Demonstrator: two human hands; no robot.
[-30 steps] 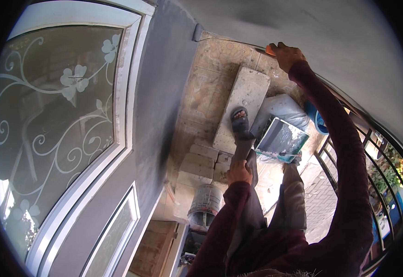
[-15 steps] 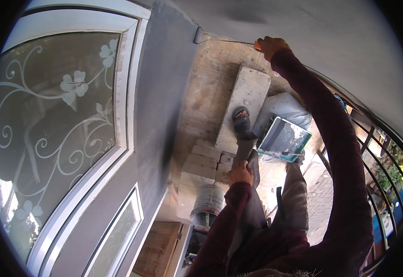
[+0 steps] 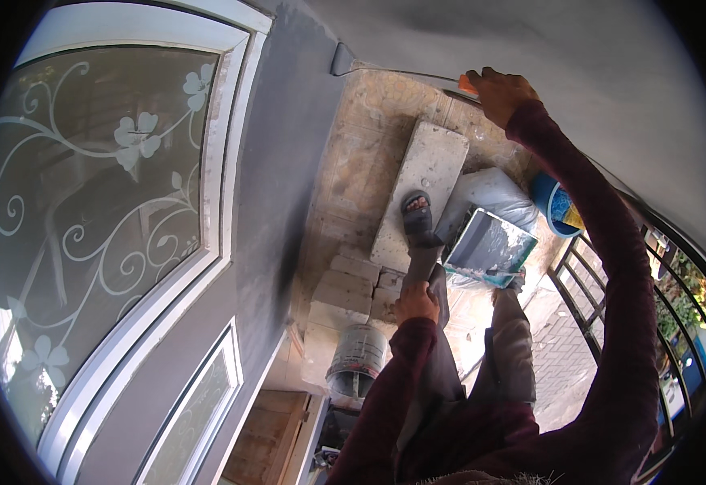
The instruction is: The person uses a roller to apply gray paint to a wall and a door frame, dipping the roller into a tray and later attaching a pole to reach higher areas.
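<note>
My right hand (image 3: 502,93) is stretched far out to the grey wall, closed on an orange-handled tool (image 3: 468,84). A dark edge shows just below the orange part; the hand hides the rest, so I cannot tell the tool's exact kind. My left hand (image 3: 416,304) is closed over my bent left knee, with fingers partly hidden. Under my left foot, in a dark sandal (image 3: 418,213), lies a pale, stained slab (image 3: 434,162). A tray with a teal rim (image 3: 523,257) and white paste smeared inside sits near my right foot, against a greyish plastic sack (image 3: 494,194).
A blue bucket (image 3: 547,194) with something yellow inside stands beyond the tray, near a black metal railing (image 3: 583,299). Pale blocks (image 3: 341,297) and a stained bucket (image 3: 356,360) stand at the left wall. A white-framed glass door (image 3: 228,153) fills the left side.
My right hand has moved to the right along the wall with the orange-handled tool. The blue bucket now shows past my right arm. My left hand stays on the knee.
</note>
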